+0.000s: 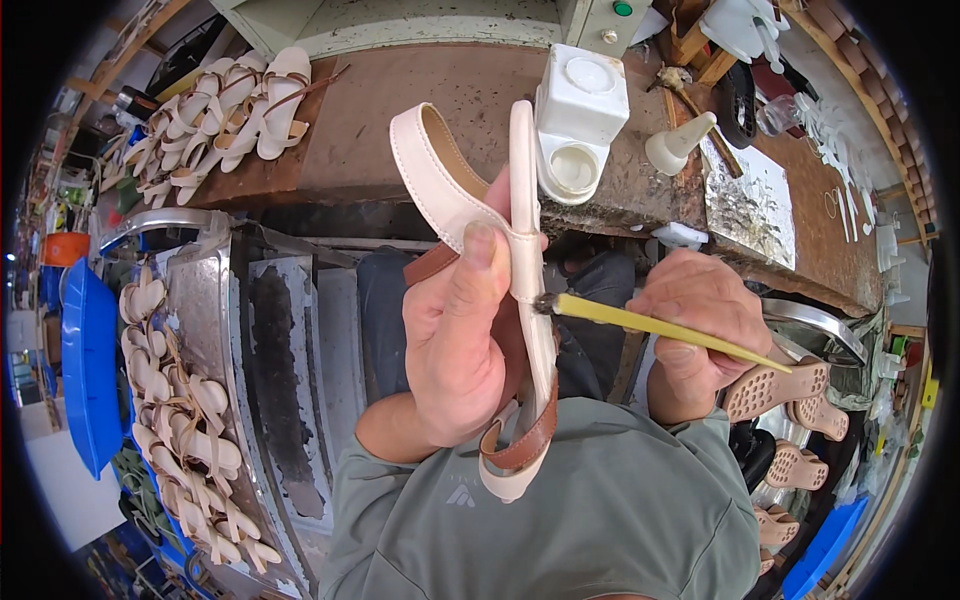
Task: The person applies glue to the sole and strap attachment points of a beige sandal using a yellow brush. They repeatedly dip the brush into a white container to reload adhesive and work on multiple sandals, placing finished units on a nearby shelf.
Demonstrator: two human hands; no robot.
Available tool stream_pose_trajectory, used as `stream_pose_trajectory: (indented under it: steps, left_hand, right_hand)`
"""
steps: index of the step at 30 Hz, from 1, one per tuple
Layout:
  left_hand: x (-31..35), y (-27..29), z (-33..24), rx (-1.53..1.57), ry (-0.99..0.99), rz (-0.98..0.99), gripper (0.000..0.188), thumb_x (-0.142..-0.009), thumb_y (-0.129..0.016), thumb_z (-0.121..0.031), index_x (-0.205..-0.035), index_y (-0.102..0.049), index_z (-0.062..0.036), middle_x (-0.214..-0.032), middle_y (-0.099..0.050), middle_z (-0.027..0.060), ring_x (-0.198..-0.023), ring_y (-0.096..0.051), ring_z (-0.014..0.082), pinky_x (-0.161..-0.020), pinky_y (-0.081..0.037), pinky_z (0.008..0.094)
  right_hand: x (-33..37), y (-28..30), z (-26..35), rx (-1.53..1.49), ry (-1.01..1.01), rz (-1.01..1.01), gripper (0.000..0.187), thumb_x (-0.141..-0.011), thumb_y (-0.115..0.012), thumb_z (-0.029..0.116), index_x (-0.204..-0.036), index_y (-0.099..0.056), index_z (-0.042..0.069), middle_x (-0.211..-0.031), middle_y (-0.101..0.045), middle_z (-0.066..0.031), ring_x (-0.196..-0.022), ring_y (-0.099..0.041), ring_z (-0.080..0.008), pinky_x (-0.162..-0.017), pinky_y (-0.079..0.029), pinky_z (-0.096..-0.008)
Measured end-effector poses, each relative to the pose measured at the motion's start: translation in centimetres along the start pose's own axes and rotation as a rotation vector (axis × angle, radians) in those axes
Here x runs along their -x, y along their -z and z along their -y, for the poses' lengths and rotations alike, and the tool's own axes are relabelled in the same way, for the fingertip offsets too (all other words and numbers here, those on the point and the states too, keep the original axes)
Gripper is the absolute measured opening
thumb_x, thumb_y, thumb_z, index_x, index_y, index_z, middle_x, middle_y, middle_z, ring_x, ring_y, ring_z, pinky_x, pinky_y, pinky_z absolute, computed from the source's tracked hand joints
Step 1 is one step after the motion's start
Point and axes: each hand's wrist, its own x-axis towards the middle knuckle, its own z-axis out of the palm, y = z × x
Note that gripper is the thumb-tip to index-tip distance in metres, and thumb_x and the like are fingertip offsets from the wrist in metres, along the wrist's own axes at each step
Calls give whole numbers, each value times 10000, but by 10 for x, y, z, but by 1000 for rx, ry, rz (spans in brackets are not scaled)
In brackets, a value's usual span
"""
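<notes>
My left hand [458,345] grips a cream sandal upper [522,235] with brown straps, holding it on its side with the thumb against the wide band. In my right hand [705,325] is a brush [640,325] with a yellowish handle. Its dark bristle tip touches the edge of the sandal's sole at about mid-length. Just beyond the sandal stands a white plastic pot [582,120] with a round opening at its front. The fingers behind the upper are partly hidden.
A worn workbench [420,100] spans the far side. On it are a pile of sandals [215,115], a white cone-shaped nozzle [680,145] and a hammer [690,95]. More sandal uppers [190,430] fill a rack at left. Perforated tan soles [778,390] lie at right, near a blue tray [85,370].
</notes>
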Motion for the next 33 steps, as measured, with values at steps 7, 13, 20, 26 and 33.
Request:
stream_pose_trajectory:
  steps: [7,13,20,26,33]
  left_hand:
    - [-2,1,1,107,-27,15,465,-979,-328,-367,-1169,-482,29,-978,-594,137,-674,-591,160,-507,-494,291]
    - [-5,-4,0,380,27,89,499,-986,-305,-369,-1172,-476,62,-986,-592,142,-722,-606,160,-600,-511,285]
    - [-10,4,5,397,-68,221,509,-990,-261,-372,-1230,-439,41,-1052,-587,177,-800,-615,184,-701,-505,288]
    - [-35,21,1,535,-219,244,536,-978,-297,-378,-1360,-305,-1,-1211,-489,214,-982,-567,244,-837,-501,344]
    - [-61,24,-14,491,-495,132,538,-981,-274,-420,-1388,-283,-68,-1260,-478,204,-1059,-554,232,-877,-492,355]
  right_hand:
    - [-2,-9,0,-122,-101,-27,157,-718,-699,49,-817,-635,-54,-702,-650,-153,-558,-617,-241,-493,-482,-309]
    - [1,-3,-7,-309,-211,42,176,-707,-692,41,-843,-648,-61,-721,-656,-147,-574,-614,-214,-505,-472,-287]
    - [-24,-16,-18,-133,-194,-139,128,-739,-636,-13,-855,-645,-65,-764,-653,-162,-610,-611,-209,-562,-491,-296]
    - [6,1,-11,-438,-381,109,188,-695,-690,7,-860,-646,-72,-727,-639,-157,-543,-608,-179,-494,-487,-274]
    - [7,-4,-37,-492,-1070,57,260,-915,-536,243,-986,-583,-3,-724,-606,-49,-521,-520,-69,-427,-380,-167]
